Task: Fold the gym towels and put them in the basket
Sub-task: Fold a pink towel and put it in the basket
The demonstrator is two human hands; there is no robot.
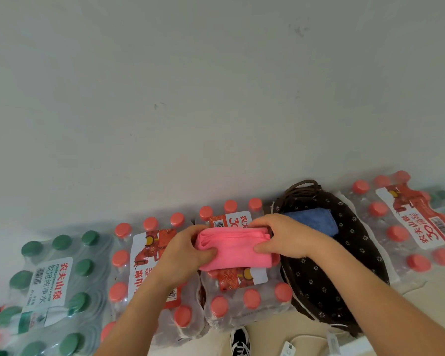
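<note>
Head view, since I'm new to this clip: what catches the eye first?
A folded pink towel fills the centre, gripped at its ends by the left hand and right hand above shrink-wrapped packs of red-capped bottles. Just right of it, a dark flowered basket holds a blue towel.

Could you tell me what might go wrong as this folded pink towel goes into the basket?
The left hand and right hand grip the pink towel only at its ends, so layers might unfold mid-move. The basket looks soft-sided: its rim may catch it, or the blue towel could get rumpled.
</note>
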